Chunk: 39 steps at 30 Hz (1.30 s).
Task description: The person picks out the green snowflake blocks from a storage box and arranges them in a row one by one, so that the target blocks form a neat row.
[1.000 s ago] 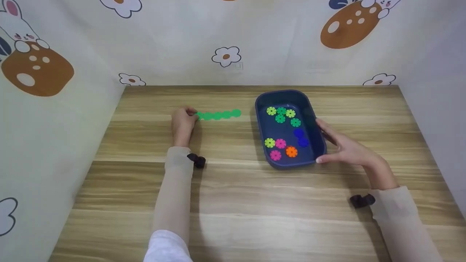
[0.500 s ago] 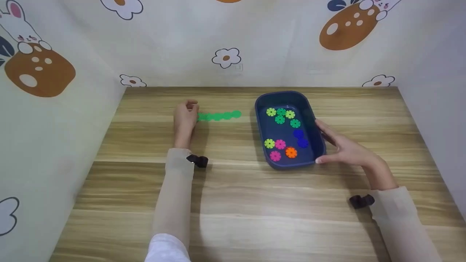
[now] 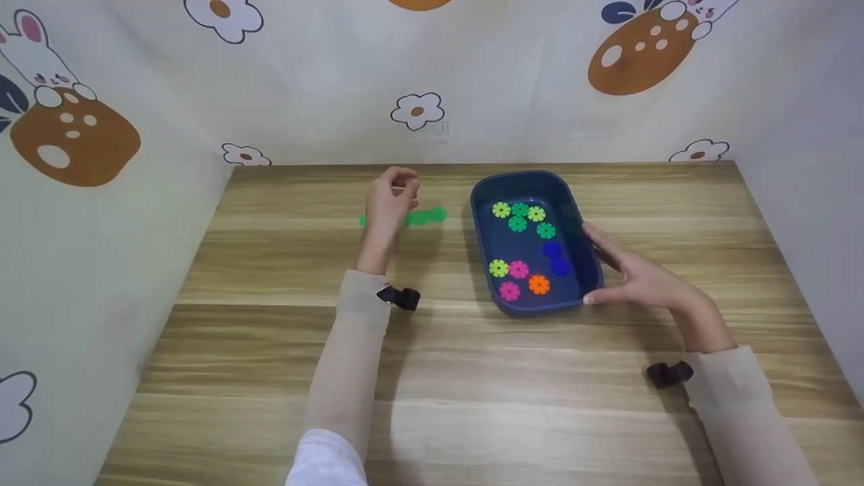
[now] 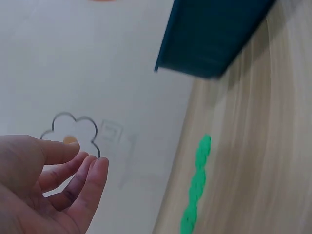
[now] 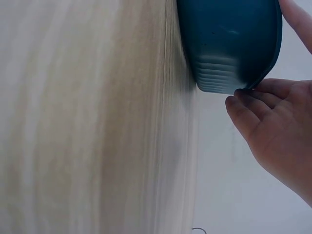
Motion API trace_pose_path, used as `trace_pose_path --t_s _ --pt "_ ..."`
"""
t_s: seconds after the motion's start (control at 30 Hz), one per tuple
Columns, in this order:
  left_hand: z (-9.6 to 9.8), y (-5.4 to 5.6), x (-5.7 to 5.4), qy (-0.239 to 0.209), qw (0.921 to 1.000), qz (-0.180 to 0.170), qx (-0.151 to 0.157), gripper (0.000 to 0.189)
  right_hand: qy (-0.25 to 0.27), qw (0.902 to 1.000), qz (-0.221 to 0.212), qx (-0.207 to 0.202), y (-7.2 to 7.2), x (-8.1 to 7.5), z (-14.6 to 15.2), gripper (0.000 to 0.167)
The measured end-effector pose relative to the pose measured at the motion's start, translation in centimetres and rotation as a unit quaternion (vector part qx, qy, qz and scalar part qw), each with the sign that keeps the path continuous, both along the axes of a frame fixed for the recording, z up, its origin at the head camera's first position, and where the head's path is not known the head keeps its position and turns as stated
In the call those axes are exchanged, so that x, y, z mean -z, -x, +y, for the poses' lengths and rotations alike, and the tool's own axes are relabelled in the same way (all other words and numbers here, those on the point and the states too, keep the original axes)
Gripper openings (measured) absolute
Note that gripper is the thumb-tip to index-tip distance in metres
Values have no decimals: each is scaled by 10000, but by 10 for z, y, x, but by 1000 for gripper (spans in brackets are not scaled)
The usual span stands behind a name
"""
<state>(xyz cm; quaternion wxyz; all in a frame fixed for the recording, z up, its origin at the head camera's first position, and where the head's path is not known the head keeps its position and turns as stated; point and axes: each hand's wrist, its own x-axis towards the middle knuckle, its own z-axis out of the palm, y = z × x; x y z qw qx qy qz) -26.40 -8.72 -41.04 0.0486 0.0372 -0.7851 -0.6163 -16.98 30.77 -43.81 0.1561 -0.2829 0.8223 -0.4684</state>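
My left hand (image 3: pixel 389 206) hovers over a row of green notched discs (image 3: pixel 426 217) on the table, hiding its middle part. Its fingers are loosely bent with nothing between them, as the left wrist view shows. In that view the green row (image 4: pixel 196 185) lies apart from the hand. My right hand (image 3: pixel 644 273) rests on the right side of a dark blue tub (image 3: pixel 478 236), thumb at the near corner and fingers spread along the outer wall. Inside the tub are yellow (image 3: pixel 501 210), green (image 3: pixel 546 231), pink (image 3: pixel 518 269), orange (image 3: pixel 538 284) and blue discs (image 3: pixel 559 266).
The wood-grain table (image 3: pixel 270 364) meets a patterned cloth wall (image 3: pixel 324 88) at the back and walls on both sides. The tub stands right of the green row, a short gap between them. Dark straps (image 3: pixel 399 298) sit at both wrists.
My left hand has let go of the left end of the green row, lifted, and moved right over it. The right hand stays at the tub.
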Motion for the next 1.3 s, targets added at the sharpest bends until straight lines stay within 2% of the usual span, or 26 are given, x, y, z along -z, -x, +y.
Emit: trace_pose_path --t_s 0.2,0.47,0.7,0.93,1.13,1.3 --pt "33 -1 -6 -243 9989 192 364 16 -62 10000 19 22 0 0 0 108" --pt "73 -4 -6 8 9936 321 1080 17 141 9999 1 2 0 2 0 108" --pt "105 -11 -2 271 9883 295 1469 16 101 9999 -56 25 -1 2 0 108" --pt "134 -17 6 499 9820 287 1799 17 175 9998 -21 -63 0 2 -1 107" --pt "153 -18 18 816 9751 -28 2063 23 182 9998 3 -99 1 2 -1 106" --pt "163 -15 30 1379 9610 -670 2302 34 235 9996 81 -117 1 4 1 106"
